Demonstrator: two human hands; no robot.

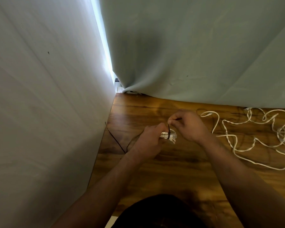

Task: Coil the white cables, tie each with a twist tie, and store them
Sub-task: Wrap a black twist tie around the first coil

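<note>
My left hand (152, 136) is curled around a small bundle of white cable (172, 137), and it holds the turns pressed together just above the wooden table (155, 170). Only the end of the bundle shows beyond my fingers. A dark twist tie (168, 131) goes around this bundle, close to my left fingers. My right hand (190, 127) is just beside it, a little farther from me, and it pinches the free end of the tie between the thumb and the fingertips. The other fingers of this hand are folded in.

I judge that I am in the middle of tying the first bundle. The coil is made and the tie is around it, but I cannot tell if the ends are twisted closed.

More work waits to my right. The loose white cables (210, 112) lie there on the table in a tangle, well apart from my hands, neither coiled nor tied. I cannot count how many they are. To my left, near the edge of the table, some thin dark spare ties (114, 139) lie ready. I see no box or drawer for the storing. Pale cloth (187, 55) hangs behind the table and on my left side.
</note>
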